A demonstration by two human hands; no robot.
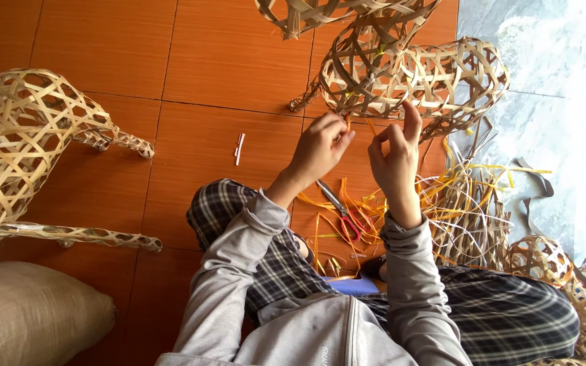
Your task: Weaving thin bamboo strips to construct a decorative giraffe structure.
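Grey sleeves and checked trousers sit nearest, red-handled scissors (344, 215) lying on the floor among loose strips (466, 203). Beyond, the left hand (320, 148) pinches an orange strip (348, 124) against the woven bamboo figure (415, 78); the right hand (396, 159) pinches its other end. Pulled hard, that thin strip might snap or slip.

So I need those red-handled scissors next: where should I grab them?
Take the scissors by the red loop handles, the end nearest your lap, coming from above with the right hand. They lie flat among loose strips, blades pointing away toward the woven frame.
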